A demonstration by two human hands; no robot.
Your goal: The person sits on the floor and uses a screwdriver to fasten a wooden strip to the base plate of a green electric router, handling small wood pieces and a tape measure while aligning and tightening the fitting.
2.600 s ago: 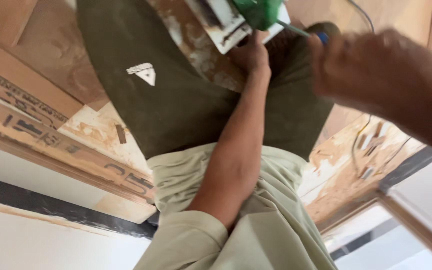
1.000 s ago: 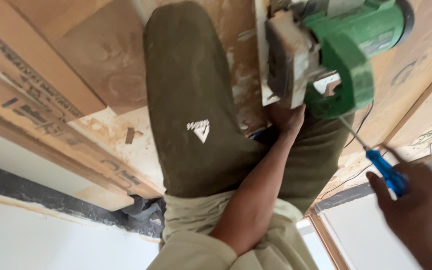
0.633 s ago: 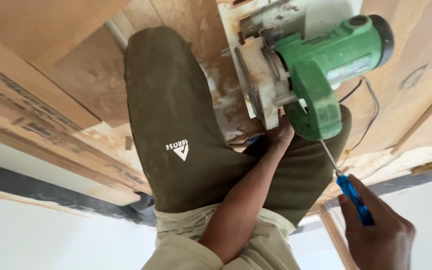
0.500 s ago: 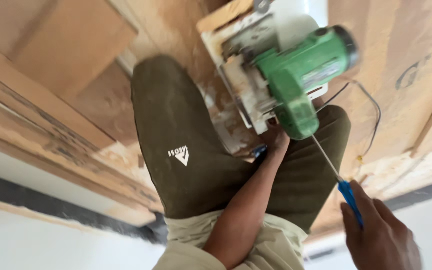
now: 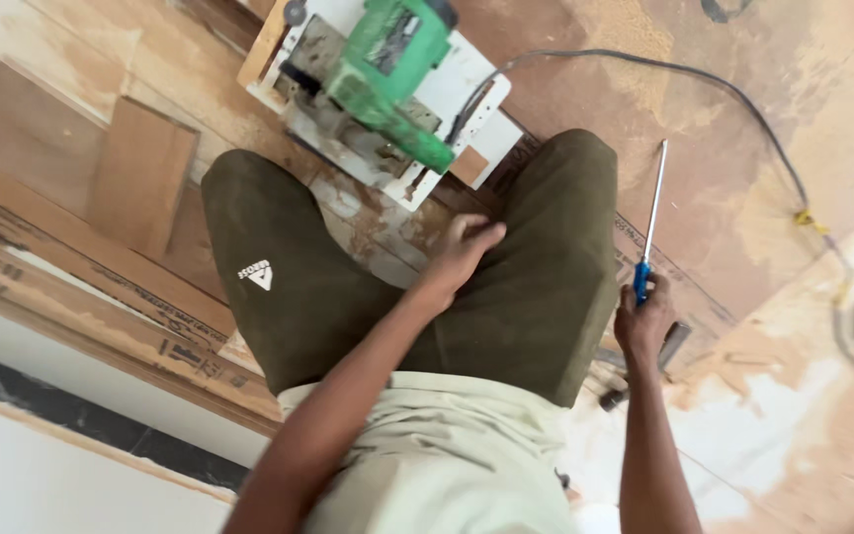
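Note:
My left hand (image 5: 462,252) hovers between my knees, fingers loosely bent and holding nothing, just short of a green circular saw (image 5: 387,69). The saw rests on its white base plate (image 5: 467,104) on the plywood floor ahead of me. My right hand (image 5: 644,321) grips the blue handle of a long screwdriver (image 5: 652,203) beside my right knee, its metal shaft pointing away from me. My legs in olive shorts (image 5: 536,287) fill the middle of the view.
The saw's grey cable (image 5: 743,104) loops across the dusty plywood to the right. Small wood offcuts (image 5: 140,173) lie at the left. A dark metal piece (image 5: 672,346) sits by my right hand. A white wall and dark strip (image 5: 71,415) run along the lower left.
The saw was raised close to the camera in my left hand; now it sits on the floor and my left hand has let go. My right hand still holds the screwdriver.

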